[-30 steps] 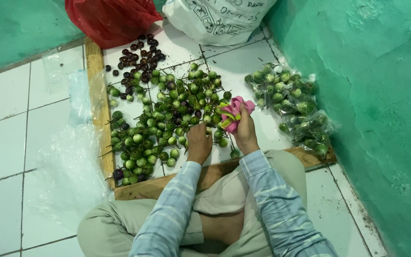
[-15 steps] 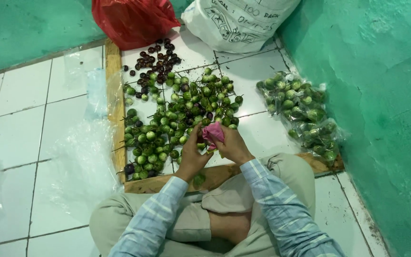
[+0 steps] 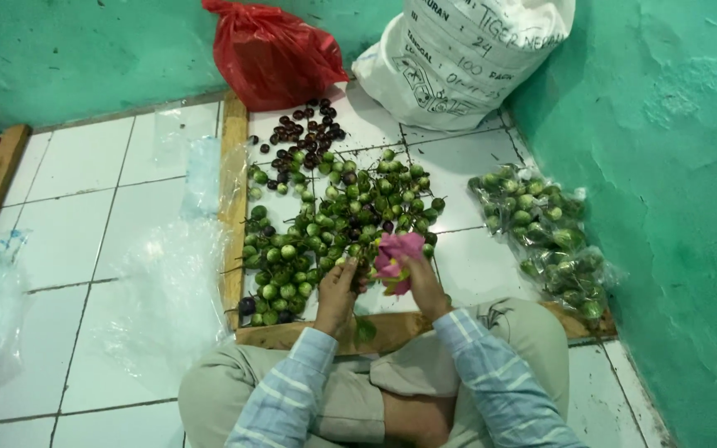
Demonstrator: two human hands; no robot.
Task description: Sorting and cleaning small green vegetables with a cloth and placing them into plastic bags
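Pink plastic bag (image 3: 395, 259) being held at near edge of tiled floor (image 3: 68, 224), right hand (image 3: 425, 282) keeping closed grip on it; left hand (image 3: 338, 290) loosely curled, touching green fruit pile (image 3: 334, 224). Filled clear bags (image 3: 545, 232) lying along right edge; most fruit remaining loose, dark fruit (image 3: 304, 133) sitting apart at far edge

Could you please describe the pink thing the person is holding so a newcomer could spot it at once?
Start at the pile of small green round fruits on the white tiled floor. At its near edge, the right hand holds a crumpled pink bag, the only pink thing among green and dark fruits.
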